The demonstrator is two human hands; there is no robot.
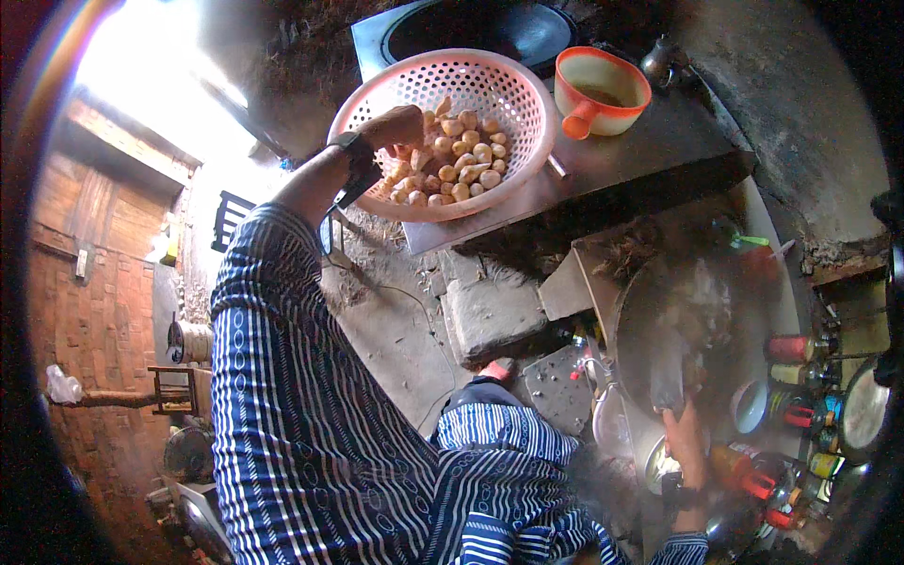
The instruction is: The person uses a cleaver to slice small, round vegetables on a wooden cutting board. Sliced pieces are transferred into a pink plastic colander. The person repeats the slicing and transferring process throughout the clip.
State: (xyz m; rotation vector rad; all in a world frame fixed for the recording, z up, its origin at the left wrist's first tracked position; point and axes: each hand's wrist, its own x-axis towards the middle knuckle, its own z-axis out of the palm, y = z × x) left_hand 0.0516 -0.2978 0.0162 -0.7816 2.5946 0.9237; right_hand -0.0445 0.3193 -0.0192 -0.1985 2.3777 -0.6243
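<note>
My left hand (397, 128) reaches over the rim of a pink plastic colander (522, 169), its fingers down among small pale tubers (466, 159) that look like potatoes. Whether it grips any of them is hidden. At lower right, my right hand (685, 438) is closed on a spatula (667, 374), whose broad blade is over a large wok (635, 332). Steam blurs the blade and the wok's contents. A pale saucepan with an orange rim and handle (604, 106) stands right of the colander, with some brownish matter inside.
Behind the colander is a second dark wok (487, 32) set in the stove top. Several bottles and jars (794, 346) crowd the right side, near a pale bowl (750, 407) and a small metal pot (664, 62). Stone blocks (494, 311) and a thin cable (431, 325) lie below.
</note>
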